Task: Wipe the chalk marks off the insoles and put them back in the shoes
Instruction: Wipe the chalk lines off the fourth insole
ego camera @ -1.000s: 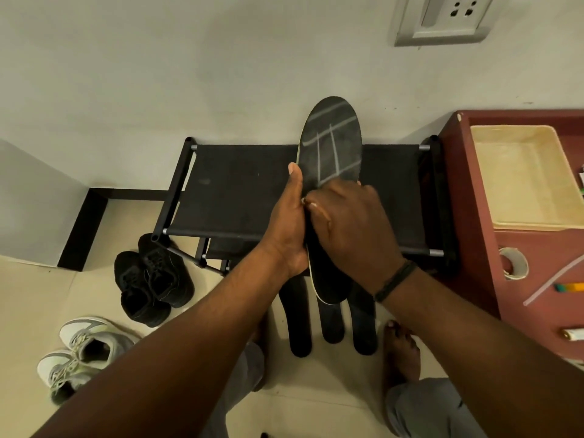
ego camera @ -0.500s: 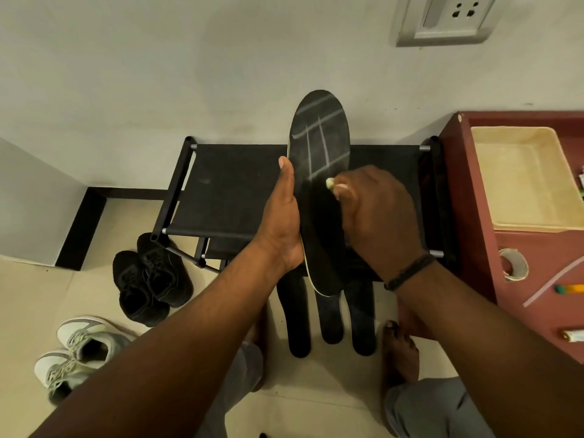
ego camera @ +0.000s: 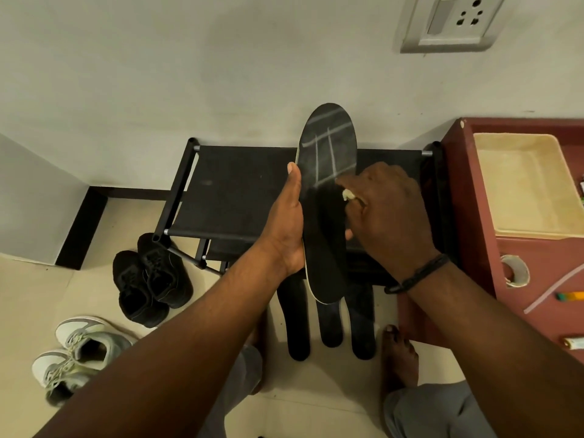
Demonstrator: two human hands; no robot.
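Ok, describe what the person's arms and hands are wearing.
Both forearms are bare, with no sleeves in view. The right hand has a dark braided band around its wrist. The left hand and its wrist carry nothing: no band, watch or glove. No ring can be made out on either hand.

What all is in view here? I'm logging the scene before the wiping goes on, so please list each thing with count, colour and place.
held insole: 1, black, white chalk lines on upper part, raised over the rack
wipe: 1, pale, pinched against the held insole
floor insoles: 3, black, below the rack
shoe rack: 1, black, against the wall
black shoes: 2, floor, left of the rack
grey-white sneakers: 2, floor, lower left
red table: 1, right
tray: 1, cream, on the table
tape roll: 1, whitish, on the table
wall socket: 1, grey, upper right
left hand: holds the insole's edge
right hand: pinches the wipe
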